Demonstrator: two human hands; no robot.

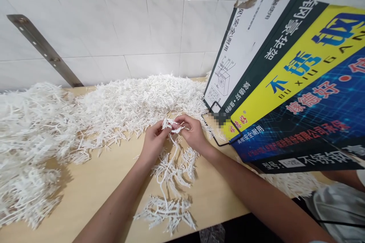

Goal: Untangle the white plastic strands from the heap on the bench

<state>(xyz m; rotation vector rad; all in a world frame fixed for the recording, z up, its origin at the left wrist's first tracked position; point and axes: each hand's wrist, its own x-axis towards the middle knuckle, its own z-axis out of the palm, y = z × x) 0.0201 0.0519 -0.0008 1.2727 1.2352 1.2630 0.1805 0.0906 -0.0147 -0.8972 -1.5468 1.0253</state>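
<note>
Both hands meet over the wooden table (105, 182), fingers pinched close together. My left hand (156, 136) grips a bunch of white branched plastic sprigs (169, 123) between thumb and fingers. Its neighbour, my right hand (191, 131), pinches the other end of the same bunch, where a white loop shows at the fingertips. From the hands a white cord (162, 182) hangs down to the table. Along it lie fringed white clusters (168, 210), one near the front edge and others just below the hands.
A large heap of white sprigs (128, 102) spreads along the tiled wall (122, 26) and down the left side. A printed cardboard box (285, 95) stands at the right, a black wire frame (222, 144) by its corner. A metal bracket (47, 51) is fixed to the wall. Another person's arm (346, 178) shows at far right.
</note>
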